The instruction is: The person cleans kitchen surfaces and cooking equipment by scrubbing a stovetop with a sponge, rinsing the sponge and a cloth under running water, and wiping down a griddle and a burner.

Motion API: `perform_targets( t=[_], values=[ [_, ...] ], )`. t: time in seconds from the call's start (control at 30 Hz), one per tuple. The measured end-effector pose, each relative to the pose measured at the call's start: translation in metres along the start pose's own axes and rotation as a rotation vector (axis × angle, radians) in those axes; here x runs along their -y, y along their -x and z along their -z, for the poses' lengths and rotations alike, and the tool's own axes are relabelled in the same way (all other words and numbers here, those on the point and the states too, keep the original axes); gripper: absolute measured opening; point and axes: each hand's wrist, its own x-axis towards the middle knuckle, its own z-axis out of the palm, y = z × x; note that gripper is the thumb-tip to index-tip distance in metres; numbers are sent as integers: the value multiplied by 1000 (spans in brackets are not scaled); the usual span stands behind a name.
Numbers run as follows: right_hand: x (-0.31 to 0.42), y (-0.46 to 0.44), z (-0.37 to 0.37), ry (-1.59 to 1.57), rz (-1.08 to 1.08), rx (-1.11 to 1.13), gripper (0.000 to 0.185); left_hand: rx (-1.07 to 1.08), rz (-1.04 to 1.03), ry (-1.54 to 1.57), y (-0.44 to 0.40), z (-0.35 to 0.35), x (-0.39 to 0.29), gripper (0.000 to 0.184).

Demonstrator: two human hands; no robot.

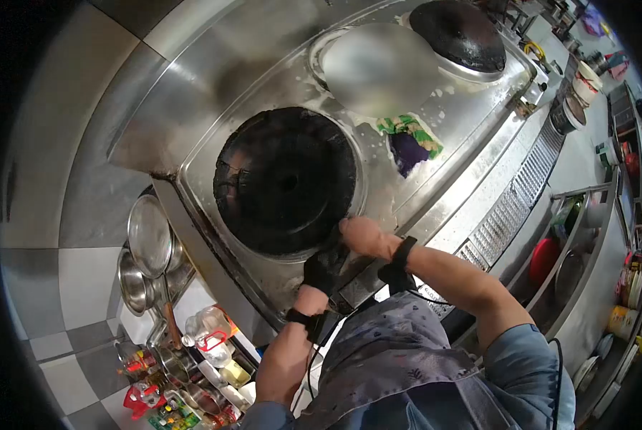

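A large black wok (286, 183) sits on the left burner of the steel stove. My left hand (324, 272), covered in black that looks like a glove or cloth, is at the wok's near rim; its fingers blend into the dark metal. Just right of it, my right hand (361, 236) is bare and closed at the rim, close to the left hand's fingertips. What it grips is too small to tell. Both wrists wear black bands. A purple cloth (409, 153) with green and brown edging lies on the stove right of the wok.
A blurred round area (378, 69) covers the middle burner, and another dark wok (457, 36) sits beyond it. Metal pans (149, 235), a clear jug (210, 327) and bottles crowd the lower left. Shelves with a red round item (544, 261) stand at the right.
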Motion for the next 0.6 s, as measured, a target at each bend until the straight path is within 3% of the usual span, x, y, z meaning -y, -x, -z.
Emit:
perform_targets(
  t=[0.07,0.13,0.23,0.33,0.6],
  values=[
    [-27,-16,-12,21,-93,10,25,10,55,-36,-33,-18,-2,39],
    [-75,-20,4,133,85,-204,25,0,69,-55,-75,-42,-10,38],
    [-71,-27,47,77,-83,-177,18,-39,52,-48,-109,-48,-24,37],
    [-59,-26,25,278,-133,-68,22,-58,30,-13,-79,-33,-12,36],
    [80,-9,-32,5,-107,12,32,-49,209,92,48,52,16,33]
  ],
)
